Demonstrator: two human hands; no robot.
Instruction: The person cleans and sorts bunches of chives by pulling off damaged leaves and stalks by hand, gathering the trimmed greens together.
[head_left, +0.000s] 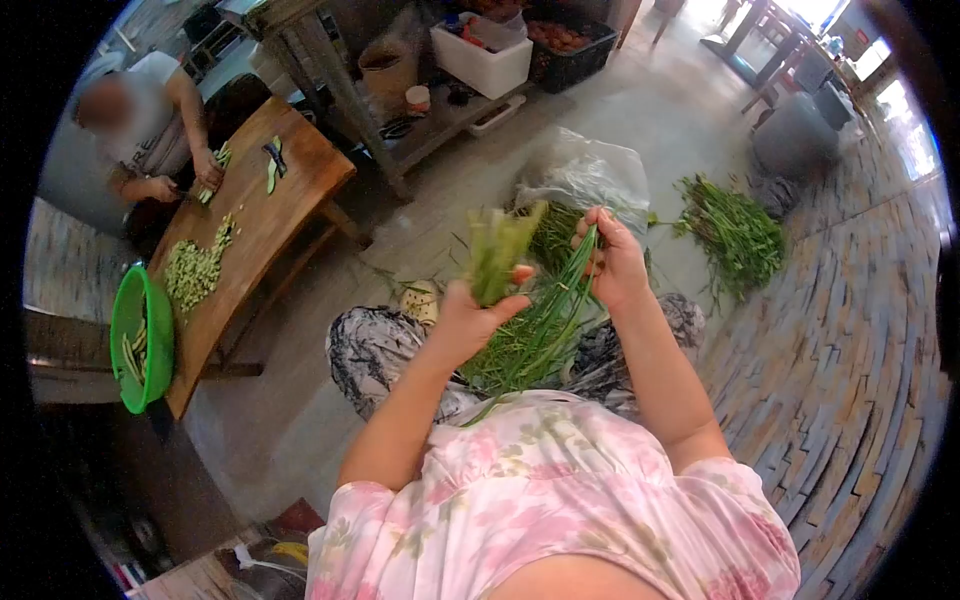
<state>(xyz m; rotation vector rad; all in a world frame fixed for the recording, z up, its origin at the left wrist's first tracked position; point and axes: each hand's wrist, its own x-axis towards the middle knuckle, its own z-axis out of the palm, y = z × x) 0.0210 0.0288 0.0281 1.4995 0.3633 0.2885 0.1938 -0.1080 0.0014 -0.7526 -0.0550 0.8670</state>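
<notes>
A blurred bunch of green stems (492, 255) is gripped in my left hand (475, 318), its ends pointing up and away from me. My right hand (618, 262) pinches the top of a few long thin green leaves (565, 310), which hang down toward my lap. Beneath both hands lies a heap of loose greens (510, 355) between my knees. Just beyond my hands, a clear plastic bag (585, 170) stands on the floor with more greens at its mouth.
Leafy greens (735, 235) lie on the floor at the right. At the left, a person (150, 125) cuts vegetables on a wooden table (265, 190) beside a green basket (120, 340). A white crate (480, 62) and a black crate (575, 65) stand at the back.
</notes>
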